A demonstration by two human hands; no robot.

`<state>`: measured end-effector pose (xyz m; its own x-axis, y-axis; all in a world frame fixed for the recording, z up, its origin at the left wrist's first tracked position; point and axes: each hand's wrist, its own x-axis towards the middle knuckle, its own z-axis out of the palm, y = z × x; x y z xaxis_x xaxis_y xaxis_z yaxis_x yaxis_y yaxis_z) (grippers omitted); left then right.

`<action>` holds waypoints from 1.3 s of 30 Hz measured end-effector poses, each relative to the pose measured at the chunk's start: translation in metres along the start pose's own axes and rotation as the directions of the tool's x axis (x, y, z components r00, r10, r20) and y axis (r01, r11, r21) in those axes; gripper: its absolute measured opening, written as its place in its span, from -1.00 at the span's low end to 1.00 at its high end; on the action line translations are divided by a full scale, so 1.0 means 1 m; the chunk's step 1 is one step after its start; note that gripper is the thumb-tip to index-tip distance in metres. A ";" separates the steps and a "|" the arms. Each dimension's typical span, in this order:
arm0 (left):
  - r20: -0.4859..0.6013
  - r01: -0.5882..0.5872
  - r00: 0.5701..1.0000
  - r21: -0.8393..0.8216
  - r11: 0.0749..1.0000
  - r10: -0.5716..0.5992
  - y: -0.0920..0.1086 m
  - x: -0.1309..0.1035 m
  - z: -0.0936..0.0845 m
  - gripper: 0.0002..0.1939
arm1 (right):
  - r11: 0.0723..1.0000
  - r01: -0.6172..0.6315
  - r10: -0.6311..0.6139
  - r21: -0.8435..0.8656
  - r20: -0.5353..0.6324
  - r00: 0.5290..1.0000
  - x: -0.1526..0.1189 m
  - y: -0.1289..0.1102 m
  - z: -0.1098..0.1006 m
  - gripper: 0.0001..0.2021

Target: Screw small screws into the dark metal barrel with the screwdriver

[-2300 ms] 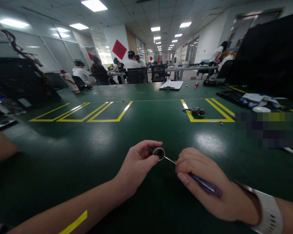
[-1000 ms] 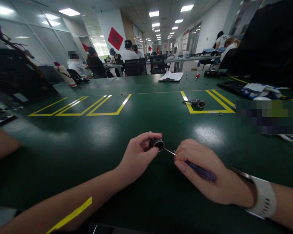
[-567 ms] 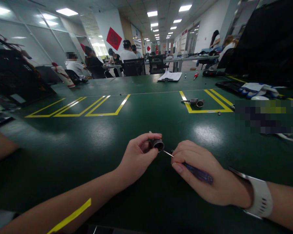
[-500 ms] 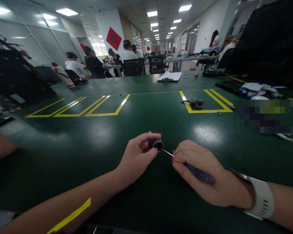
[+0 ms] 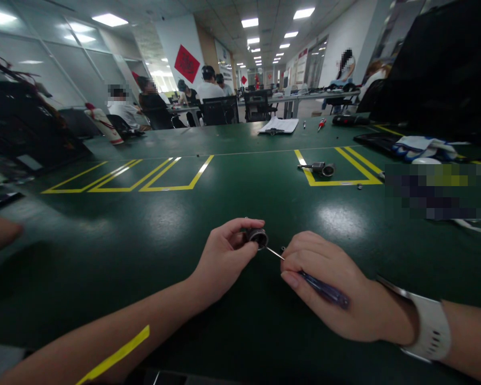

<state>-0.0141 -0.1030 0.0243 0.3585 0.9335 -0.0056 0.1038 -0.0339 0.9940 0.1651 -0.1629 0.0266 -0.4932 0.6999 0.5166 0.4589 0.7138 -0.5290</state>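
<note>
Pinching a small metal part (image 5: 258, 237) between thumb and fingertips of the left hand (image 5: 223, 255), almost closed, over the green tabletop (image 5: 152, 267) at mid-view. Cannot tell whether raised or resting. Facing its round open mouth towards the camera and a little rightward, with the rest hidden behind fingers. Gripping a screwdriver (image 5: 325, 291) by its see-through purplish handle in the closed right hand (image 5: 332, 270), with fingers curled over and thumb along the near side. Slanting its long axis from handle at lower right up to shaft at left, aiming at the lower right rim of the mouth. Cannot make out the tip
</note>
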 end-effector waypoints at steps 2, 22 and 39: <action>-0.005 -0.004 1.000 -0.010 1.000 0.004 0.001 0.000 0.000 -0.72 | 1.000 0.004 -0.004 -0.016 0.004 1.000 0.000 0.000 0.001 -0.90; -0.014 0.036 0.999 -0.092 0.995 -0.038 0.001 0.000 0.003 -0.75 | 0.988 0.085 -0.075 -0.126 0.079 0.994 0.001 -0.001 0.001 -0.90; -0.026 0.068 0.997 -0.093 0.993 -0.071 0.005 -0.002 0.006 -0.77 | 0.996 0.087 -0.086 -0.015 0.016 0.996 0.001 -0.004 -0.002 -0.90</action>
<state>-0.0089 -0.1070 0.0291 0.3264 0.9424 -0.0733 0.0410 0.0634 0.9971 0.1636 -0.1650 0.0308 -0.5428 0.6352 0.5495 0.4253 0.7720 -0.4723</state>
